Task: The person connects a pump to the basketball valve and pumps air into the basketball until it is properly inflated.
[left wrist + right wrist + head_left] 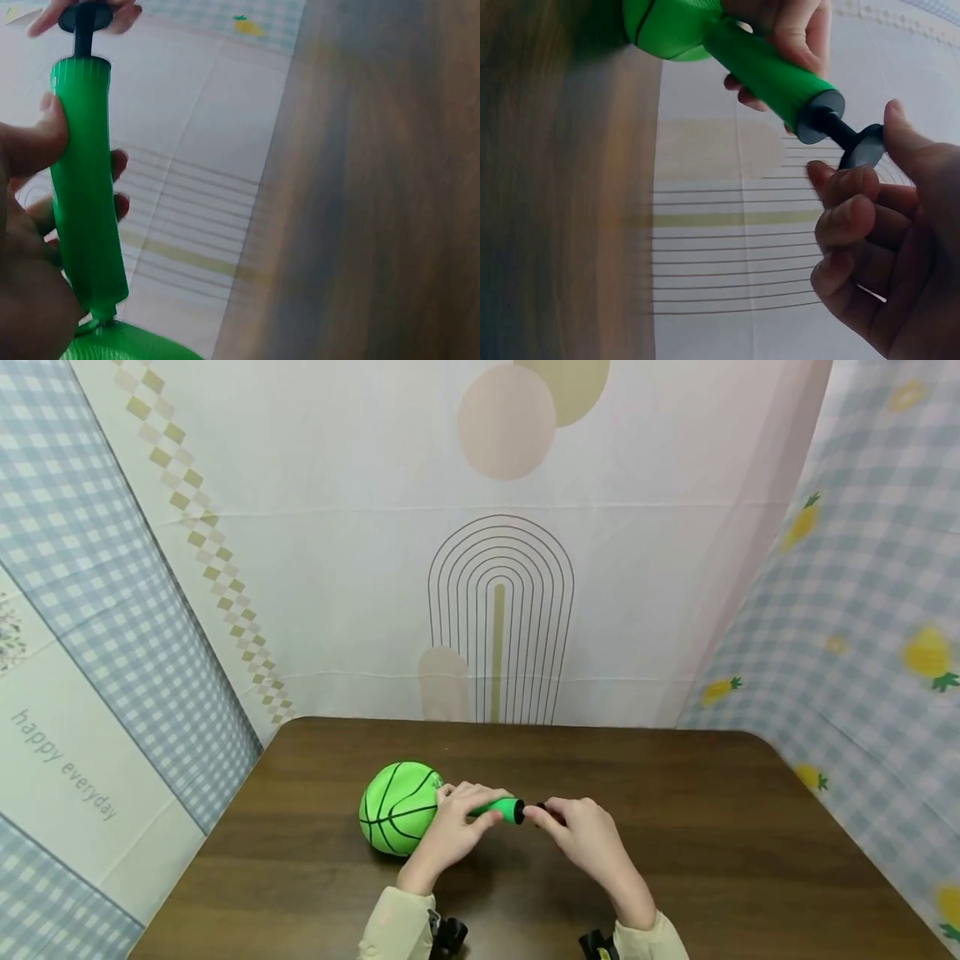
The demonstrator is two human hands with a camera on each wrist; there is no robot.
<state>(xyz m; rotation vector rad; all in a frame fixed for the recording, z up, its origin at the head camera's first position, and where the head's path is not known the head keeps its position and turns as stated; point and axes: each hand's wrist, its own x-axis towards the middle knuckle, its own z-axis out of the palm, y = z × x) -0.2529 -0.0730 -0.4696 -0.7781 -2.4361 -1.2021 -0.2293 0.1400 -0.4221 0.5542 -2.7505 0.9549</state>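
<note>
A green ball pump with a black plunger is held in my left hand, whose fingers and thumb wrap its barrel. The nozzle end meets a bright green basketball with black lines, which rests on the table left of the hands. In the right wrist view, the thumb and fingers of my right hand pinch the round black pump handle. A short length of black rod shows between handle and barrel. From the head, the pump lies nearly level, with the left palm partly hiding it.
The dark brown wooden table has rounded far corners. Behind it hangs a white patterned cloth, and blue checked cloths flank both sides. Black wrist cameras sit at the cream sleeves.
</note>
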